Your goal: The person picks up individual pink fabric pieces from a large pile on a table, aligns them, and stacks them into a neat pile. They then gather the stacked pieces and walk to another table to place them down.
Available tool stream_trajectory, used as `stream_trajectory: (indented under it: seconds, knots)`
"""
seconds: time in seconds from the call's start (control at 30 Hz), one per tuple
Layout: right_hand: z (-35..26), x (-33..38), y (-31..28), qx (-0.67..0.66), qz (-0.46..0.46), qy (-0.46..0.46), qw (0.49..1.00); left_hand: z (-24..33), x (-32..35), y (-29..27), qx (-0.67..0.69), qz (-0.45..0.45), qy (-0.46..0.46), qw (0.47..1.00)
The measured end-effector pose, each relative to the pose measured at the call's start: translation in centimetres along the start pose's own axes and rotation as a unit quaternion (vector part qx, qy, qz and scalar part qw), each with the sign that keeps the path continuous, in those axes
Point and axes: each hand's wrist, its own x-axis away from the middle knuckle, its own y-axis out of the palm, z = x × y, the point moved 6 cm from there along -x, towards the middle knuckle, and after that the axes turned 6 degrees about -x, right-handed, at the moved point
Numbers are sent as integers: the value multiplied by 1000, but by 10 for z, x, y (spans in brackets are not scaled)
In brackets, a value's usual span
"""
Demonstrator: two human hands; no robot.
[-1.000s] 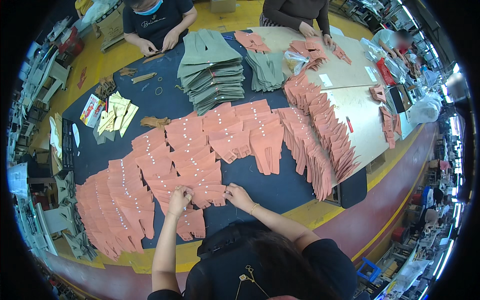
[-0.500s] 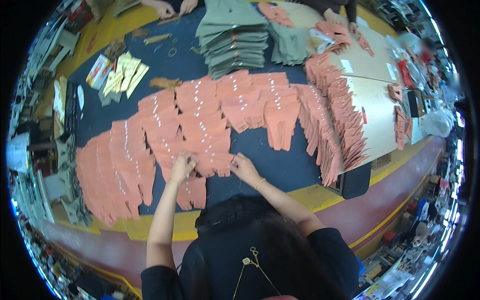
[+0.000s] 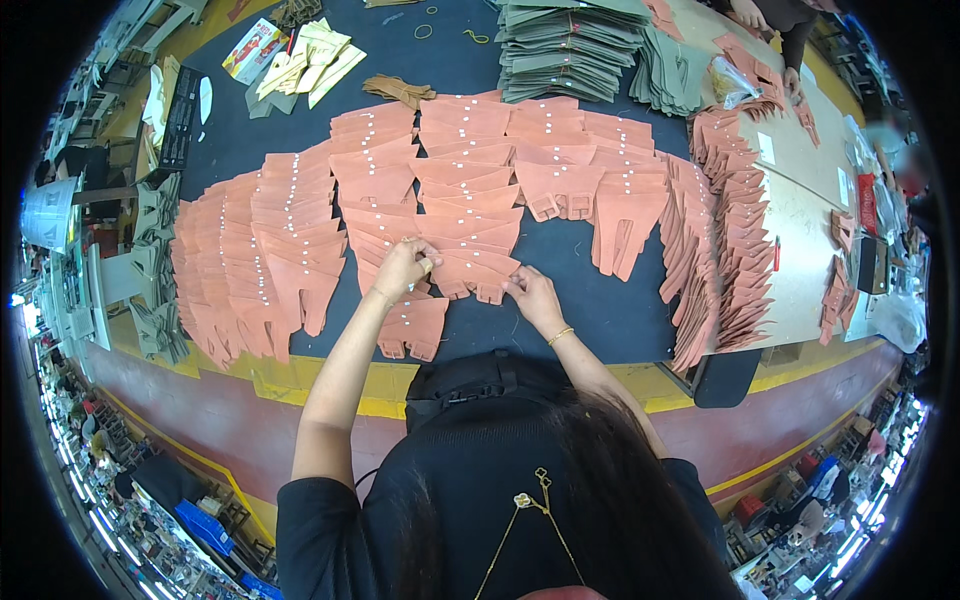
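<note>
Centrally, a column of overlapping pink pieces (image 3: 466, 185) lies on the dark worktop (image 3: 570, 265) and serves as the reference for all positions. At the column's near end is the front pink piece (image 3: 478, 270). The left hand (image 3: 410, 265) is at the left edge of this piece, fingers drawn together in a narrow pinch; its exact contact is partly hidden. The right hand (image 3: 533, 296) pinches the right edge of the same piece between thumb and fingertips. White dots mark the column's pieces. Just left of its near end, toward the person, lies a slotted pink piece (image 3: 412, 328). Further left of the column, fanned pink rows (image 3: 225, 265) spread out. Beyond the column are a brown bundle (image 3: 398, 90), yellow pieces (image 3: 322, 58) to its left, and a green stack (image 3: 572, 50) to its right. Well right of the column, a red pen (image 3: 776, 253) lies beside a steep pink row (image 3: 738, 235).
</note>
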Motion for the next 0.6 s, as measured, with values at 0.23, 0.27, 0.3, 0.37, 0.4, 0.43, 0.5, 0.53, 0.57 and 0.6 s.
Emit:
stream_trajectory:
  seconds: [0.23,0.27,0.3,0.37,0.4,0.43,0.5,0.53,0.57,0.6]
  knots:
    - [-8,2,-5,-2,12,3,1000,2,3,-2,100,21,-24,995]
    - [-9,2,-6,-3,11,7,1000,4,3,-3,66,24,-19,997]
    - [-9,3,-6,-5,9,15,1000,4,3,-3,37,24,-15,999]
    - [-14,4,-7,6,17,-7,1000,4,3,-1,8,15,-16,1000]
    - [-15,4,-8,11,21,-14,1000,3,2,0,9,6,-20,1000]
    - [-16,3,-8,13,22,-21,999,2,2,0,10,-1,-20,1000]
    - [-17,1,-8,12,24,-25,999,1,3,0,12,-9,-34,999]
    - [-18,0,-8,12,19,-36,999,3,4,-1,13,-11,-37,999]
    - [-18,0,-9,10,12,-41,999,7,5,-2,19,-17,-28,999]
    - [-16,0,-10,12,3,-33,999,13,8,-2,14,-26,-22,999]
